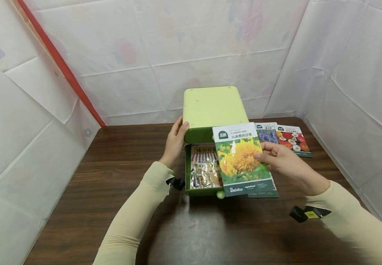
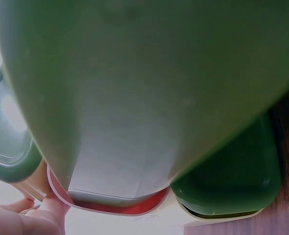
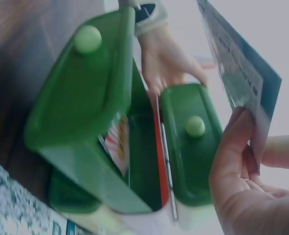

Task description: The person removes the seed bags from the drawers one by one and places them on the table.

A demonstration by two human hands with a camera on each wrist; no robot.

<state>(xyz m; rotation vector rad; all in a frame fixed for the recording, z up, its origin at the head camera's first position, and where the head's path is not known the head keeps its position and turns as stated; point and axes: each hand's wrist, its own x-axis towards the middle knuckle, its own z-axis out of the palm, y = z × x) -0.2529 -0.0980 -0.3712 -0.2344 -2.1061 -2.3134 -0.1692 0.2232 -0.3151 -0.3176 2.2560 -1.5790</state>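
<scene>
My right hand [image 1: 281,160] pinches a flower seed packet [image 1: 240,158], its yellow sunflower picture facing up, between thumb and fingers. The packet is held over the right part of a pulled-out green drawer [image 1: 204,192], overlapping it in the head view. Inside that drawer lies another packet [image 1: 204,169] with a striped awning picture. With thumb and fingers extended, my left hand [image 1: 174,141] rests against the left side of the light green drawer box [image 1: 214,106]. The right wrist view shows the drawer front [image 3: 85,88] with its round knob [image 3: 87,39], and the held packet [image 3: 247,78] edge-on.
Right of the box on the dark wooden table [image 1: 128,162] lie a packet with blue flowers [image 1: 267,135] and one with red and white flowers [image 1: 295,140]. Another packet [image 1: 267,192] lies partly under the held one. White patterned sheets [image 1: 164,55] enclose the back and sides.
</scene>
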